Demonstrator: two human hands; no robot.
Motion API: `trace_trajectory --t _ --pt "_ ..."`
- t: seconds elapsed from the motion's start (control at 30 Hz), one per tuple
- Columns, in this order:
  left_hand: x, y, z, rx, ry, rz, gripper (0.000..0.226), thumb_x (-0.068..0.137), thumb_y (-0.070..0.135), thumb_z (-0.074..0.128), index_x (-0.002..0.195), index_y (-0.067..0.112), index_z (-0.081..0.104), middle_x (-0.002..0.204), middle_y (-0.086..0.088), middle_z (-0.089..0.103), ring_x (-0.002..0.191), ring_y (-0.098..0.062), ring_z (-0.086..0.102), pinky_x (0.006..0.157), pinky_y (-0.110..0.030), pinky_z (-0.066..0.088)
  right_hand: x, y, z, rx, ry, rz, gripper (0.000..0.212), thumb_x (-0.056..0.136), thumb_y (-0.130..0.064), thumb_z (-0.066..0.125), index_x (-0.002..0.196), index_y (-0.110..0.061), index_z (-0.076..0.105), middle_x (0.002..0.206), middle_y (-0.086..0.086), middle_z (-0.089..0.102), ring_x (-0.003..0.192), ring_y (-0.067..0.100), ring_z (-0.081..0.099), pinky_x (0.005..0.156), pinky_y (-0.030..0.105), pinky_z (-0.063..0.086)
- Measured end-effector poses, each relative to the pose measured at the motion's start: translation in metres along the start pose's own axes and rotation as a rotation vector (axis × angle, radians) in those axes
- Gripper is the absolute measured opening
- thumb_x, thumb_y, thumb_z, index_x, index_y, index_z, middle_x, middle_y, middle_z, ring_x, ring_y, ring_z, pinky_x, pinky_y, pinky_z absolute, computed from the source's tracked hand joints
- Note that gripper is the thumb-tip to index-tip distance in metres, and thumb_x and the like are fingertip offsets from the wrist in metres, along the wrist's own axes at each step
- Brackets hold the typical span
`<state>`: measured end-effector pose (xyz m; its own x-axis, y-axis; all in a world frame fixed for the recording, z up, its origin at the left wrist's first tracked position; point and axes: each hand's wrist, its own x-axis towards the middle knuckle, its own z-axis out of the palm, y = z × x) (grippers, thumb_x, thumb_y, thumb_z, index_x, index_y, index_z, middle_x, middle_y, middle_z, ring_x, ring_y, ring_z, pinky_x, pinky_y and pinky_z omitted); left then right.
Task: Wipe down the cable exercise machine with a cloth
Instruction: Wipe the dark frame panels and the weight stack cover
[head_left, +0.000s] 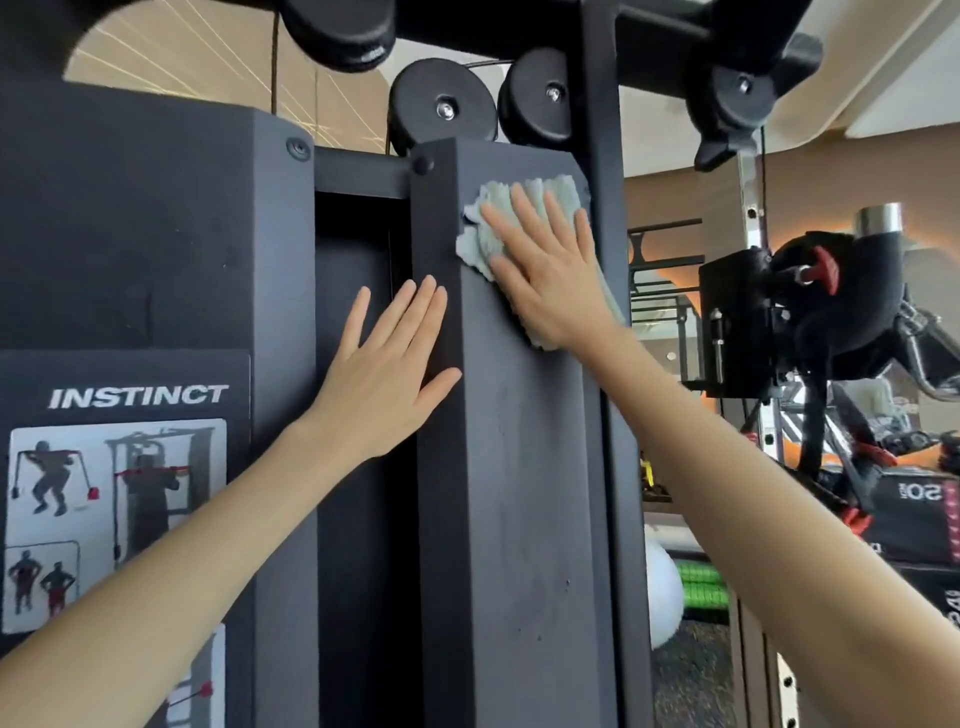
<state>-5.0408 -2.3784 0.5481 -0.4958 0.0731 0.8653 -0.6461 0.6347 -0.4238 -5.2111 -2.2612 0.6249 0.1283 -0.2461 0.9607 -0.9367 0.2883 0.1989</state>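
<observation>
The cable machine's black upright column fills the middle of the head view. A pale grey-green cloth lies flat against the column's side face near its top. My right hand presses on the cloth with straight, spread fingers. My left hand rests flat on the column's front edge, lower and to the left, fingers straight and holding nothing.
A black panel with the word INSTINCT and exercise pictures stands at the left. Black pulleys sit above the column. At the right hang a cable carriage with a red knob, more gym gear and a white ball.
</observation>
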Motion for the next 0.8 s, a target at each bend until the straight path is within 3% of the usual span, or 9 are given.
trace_trajectory --t 0.13,0.3,0.43,0.57,0.8 --pt "0.000 0.000 0.002 0.000 0.001 -0.008 0.074 0.097 0.053 0.015 0.153 0.006 0.014 0.161 -0.008 0.016 0.148 -0.022 0.013 0.119 -0.050 0.006 0.024 0.003 0.001 0.008 0.028 0.009 0.050 0.102 -0.039 0.023 0.151 -0.031 0.024 0.160 0.001 0.018 0.148 0.027 0.006 0.116 0.048 0.000" --pt "-0.010 0.004 0.004 -0.047 0.014 -0.027 0.073 0.097 0.053 0.021 0.152 0.006 0.017 0.160 -0.008 0.018 0.148 -0.022 0.012 0.119 -0.049 0.007 -0.053 -0.014 0.016 0.052 0.016 -0.178 0.051 0.100 -0.025 0.030 0.149 -0.016 0.032 0.157 0.008 0.025 0.146 0.031 0.013 0.118 0.050 0.007" --pt "-0.014 0.000 0.004 -0.031 -0.016 -0.005 0.075 0.096 0.057 0.020 0.153 0.007 0.015 0.160 -0.007 0.016 0.148 -0.022 0.012 0.119 -0.049 0.008 -0.089 -0.018 0.017 0.026 -0.015 -0.207 0.049 0.100 -0.026 0.029 0.148 -0.019 0.035 0.156 0.004 0.028 0.146 0.028 0.018 0.118 0.049 0.005" --pt "-0.011 -0.007 -0.002 0.034 -0.041 0.054 0.079 0.095 0.059 0.021 0.152 0.005 0.021 0.159 -0.010 0.021 0.147 -0.024 0.017 0.118 -0.048 0.010 -0.039 -0.011 0.009 0.018 -0.023 -0.160 0.050 0.099 -0.029 0.026 0.147 -0.025 0.037 0.155 0.001 0.030 0.145 0.027 0.020 0.115 0.050 0.005" --pt "-0.013 -0.003 -0.004 0.038 -0.047 0.049 0.079 0.095 0.058 0.020 0.152 0.004 0.021 0.158 -0.012 0.023 0.146 -0.025 0.020 0.119 -0.048 0.013 0.067 -0.017 -0.006 -0.010 -0.019 -0.009 0.043 0.104 -0.038 0.027 0.146 -0.043 0.028 0.159 -0.008 0.016 0.148 0.022 0.004 0.114 0.054 -0.004"
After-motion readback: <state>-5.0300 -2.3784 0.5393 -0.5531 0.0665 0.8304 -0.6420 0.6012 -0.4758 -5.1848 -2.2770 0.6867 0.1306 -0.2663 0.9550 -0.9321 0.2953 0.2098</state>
